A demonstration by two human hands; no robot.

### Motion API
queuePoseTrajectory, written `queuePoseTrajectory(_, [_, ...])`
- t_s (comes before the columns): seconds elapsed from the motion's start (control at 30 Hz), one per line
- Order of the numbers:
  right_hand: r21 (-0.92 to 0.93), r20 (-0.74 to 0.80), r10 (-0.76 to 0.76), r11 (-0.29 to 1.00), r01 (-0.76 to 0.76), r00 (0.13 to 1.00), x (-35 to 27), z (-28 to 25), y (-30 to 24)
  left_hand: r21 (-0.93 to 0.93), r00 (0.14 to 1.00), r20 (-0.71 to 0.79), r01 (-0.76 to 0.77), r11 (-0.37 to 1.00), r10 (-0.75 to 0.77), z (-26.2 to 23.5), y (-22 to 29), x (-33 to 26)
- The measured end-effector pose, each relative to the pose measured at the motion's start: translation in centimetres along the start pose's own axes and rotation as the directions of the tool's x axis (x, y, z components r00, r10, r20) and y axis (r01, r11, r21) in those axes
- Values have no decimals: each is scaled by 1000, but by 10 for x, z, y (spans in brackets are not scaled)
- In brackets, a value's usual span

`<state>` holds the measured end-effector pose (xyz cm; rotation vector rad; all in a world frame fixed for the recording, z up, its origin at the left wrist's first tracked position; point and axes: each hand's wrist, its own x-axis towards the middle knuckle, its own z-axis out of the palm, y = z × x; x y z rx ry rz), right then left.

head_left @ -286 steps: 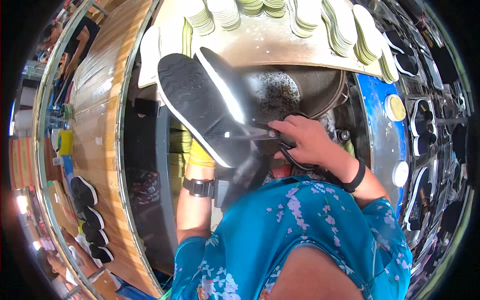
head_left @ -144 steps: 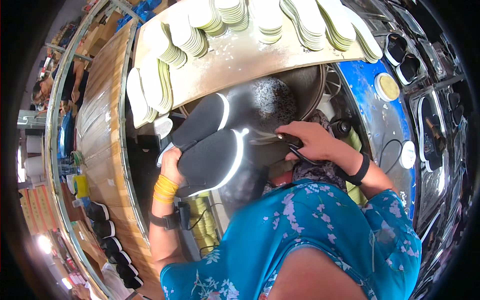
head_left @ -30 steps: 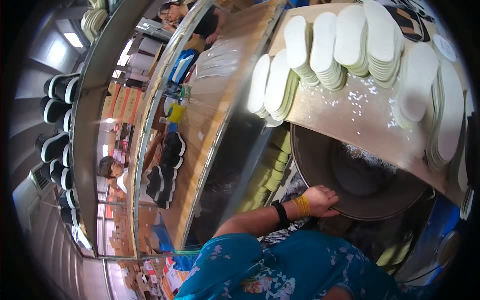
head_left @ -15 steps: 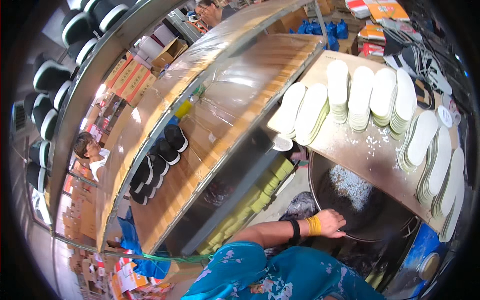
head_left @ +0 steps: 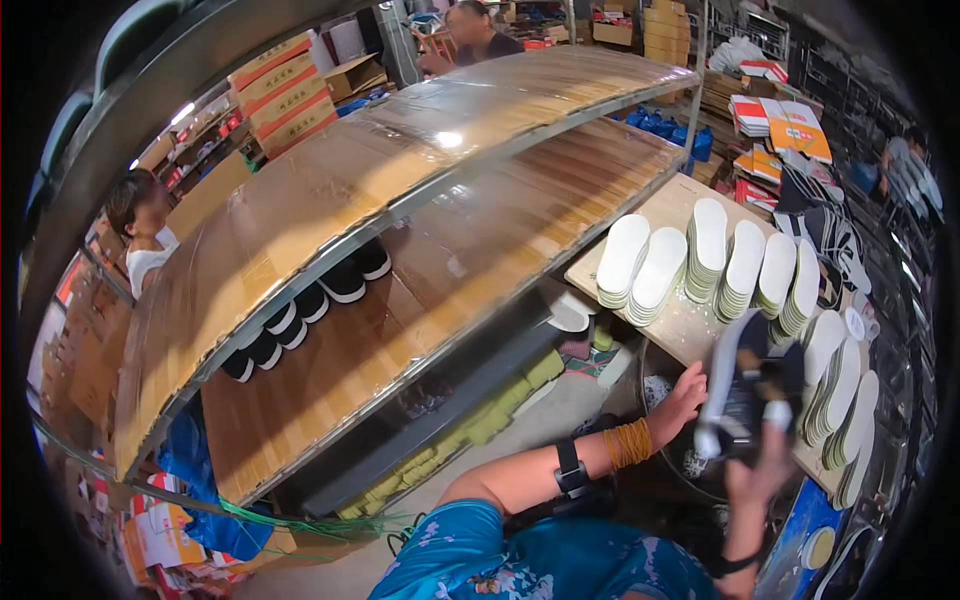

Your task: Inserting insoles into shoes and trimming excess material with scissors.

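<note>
The person wears a turquoise short-sleeved top [head_left: 520, 555] printed with pale, scattered blotches. On the left forearm sit a black watch [head_left: 569, 468] and a stack of orange rubber bands [head_left: 632, 443] (near the wrist). A dark band [head_left: 732, 565] circles the right wrist.

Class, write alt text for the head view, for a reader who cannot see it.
The person's right hand lifts a dark shoe with a white sole while the left hand reaches toward a round basin. White insole stacks line the workbench, beside long wooden shelves.
</note>
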<state>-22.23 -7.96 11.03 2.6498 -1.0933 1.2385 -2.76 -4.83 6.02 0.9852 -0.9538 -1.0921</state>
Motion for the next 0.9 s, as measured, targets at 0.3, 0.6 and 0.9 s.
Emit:
queuePoseTrajectory(0.3, [262, 357, -220, 956, 129, 908, -45, 89, -59, 839, 934, -242, 66, 541, 261, -71, -97, -19])
queuePoseTrajectory(0.6, [525, 285, 375, 708, -471, 882, -52, 58, 3, 967, 955, -29, 101, 234, -294, -12, 30, 15])
queuePoseTrajectory(0.9, [715, 584, 445, 115, -690, 679, -61, 37, 34, 986, 970, -116, 138, 91, -213, 6, -57, 38])
